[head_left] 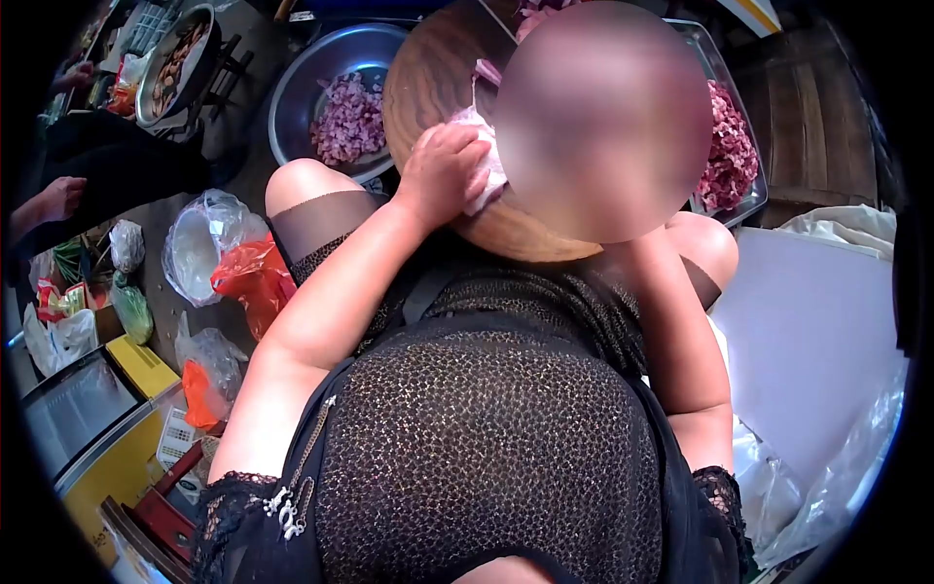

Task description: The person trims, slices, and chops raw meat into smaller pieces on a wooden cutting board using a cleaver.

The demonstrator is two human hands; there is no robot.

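My left hand (448,173) lies on a round wooden chopping board (423,83), its fingers curled over a pale pink piece of meat (486,185). A thin strip of meat (486,73) extends up the board from there. A large blurred oval covers my right hand, so its fingers and anything in them are hidden; only the forearm shows below. Left of the board stands a metal basin (292,107) holding diced pink meat (348,119). On the right, a metal tray (762,185) contains darker red meat pieces (728,146).
Another person's hand (63,198) shows at the far left, below a pan of brown pieces (180,68). A bag-lined bucket (195,253) and red plastic bag (255,277) stand near my left knee. A pale panel (808,321) lies at right.
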